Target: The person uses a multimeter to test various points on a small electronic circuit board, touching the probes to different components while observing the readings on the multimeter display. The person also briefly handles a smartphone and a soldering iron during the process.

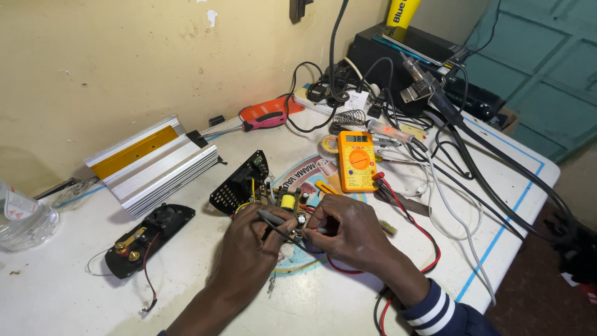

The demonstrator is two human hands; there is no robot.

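Note:
A small circuit board (287, 200) with a yellow part and several dark capacitors lies at the table's middle. My left hand (252, 249) is shut on a black probe (273, 222) whose tip points at the board. My right hand (348, 231) pinches a second probe against the board's right side; its tip is hidden by my fingers. Red and black leads (418, 227) run from the hands to a yellow multimeter (356, 160) lying just behind, its display lit.
A black vented cover (239, 183) leans behind the board. A ribbed aluminium case (155, 163) and a black end plate (148, 238) lie to the left. A red screwdriver (264, 118), solder reel (329, 144), cables and black equipment (404, 62) crowd the back right. A plastic bottle (22, 218) sits far left.

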